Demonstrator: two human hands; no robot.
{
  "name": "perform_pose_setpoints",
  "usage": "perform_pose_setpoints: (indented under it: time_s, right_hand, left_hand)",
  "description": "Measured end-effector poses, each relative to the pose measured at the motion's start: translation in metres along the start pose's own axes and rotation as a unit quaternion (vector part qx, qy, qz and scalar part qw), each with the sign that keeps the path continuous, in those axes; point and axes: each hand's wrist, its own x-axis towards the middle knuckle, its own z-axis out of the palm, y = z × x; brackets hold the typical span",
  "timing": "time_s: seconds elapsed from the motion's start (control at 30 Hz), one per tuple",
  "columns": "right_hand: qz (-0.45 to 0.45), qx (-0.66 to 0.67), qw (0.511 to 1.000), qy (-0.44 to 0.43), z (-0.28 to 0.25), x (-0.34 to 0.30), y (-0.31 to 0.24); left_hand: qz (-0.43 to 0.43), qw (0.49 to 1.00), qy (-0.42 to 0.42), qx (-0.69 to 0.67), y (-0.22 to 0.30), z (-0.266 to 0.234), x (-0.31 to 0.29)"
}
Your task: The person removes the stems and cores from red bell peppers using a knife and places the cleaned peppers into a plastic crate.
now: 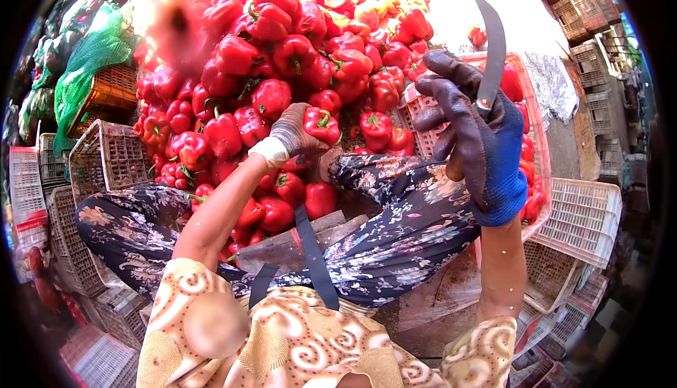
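My left hand [290, 138], in a greyish glove with a pale cuff, is closed around a red bell pepper [321, 125] whose green stem end faces up. The hand rests against the near side of a large heap of red bell peppers [271, 99]. To the right, my raised right hand [471, 130] wears a blue glove with a dark coated palm. It holds a knife [493, 53] with a curved blade pointing upward. Several of its fingers are loosely spread, and the handle is mostly hidden in the hand.
Beside my right arm stands a pale red crate [539, 141] with red peppers in it. White plastic crates [578, 219] lie beyond it, and more crates [123, 155] stand at the left. A green mesh bag [92, 60] hangs there. My bent legs frame the heap's near edge.
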Motion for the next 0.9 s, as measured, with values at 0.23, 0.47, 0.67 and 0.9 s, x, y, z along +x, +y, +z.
perform_pose_setpoints:
  time_s: [0.23,0.47,0.67,0.9]
  right_hand:
    - [-0.012,-0.14,0.979,-0.149,0.038,0.015,0.066]
    - [0.033,-0.113,0.988,-0.102,0.067,0.0,0.084]
    - [-0.078,-0.106,0.991,-0.015,0.079,0.009,0.094]
    - [-0.097,-0.121,0.986,0.057,0.073,0.033,0.1]
  left_hand:
    - [0.12,0.902,0.227,-0.347,0.029,-0.03,-0.032]
    - [0.148,0.847,0.327,-0.392,0.086,-0.04,-0.057]
    - [0.132,0.805,0.371,-0.444,0.096,-0.029,-0.059]
    - [0.189,0.746,0.391,-0.505,0.094,-0.048,-0.069]
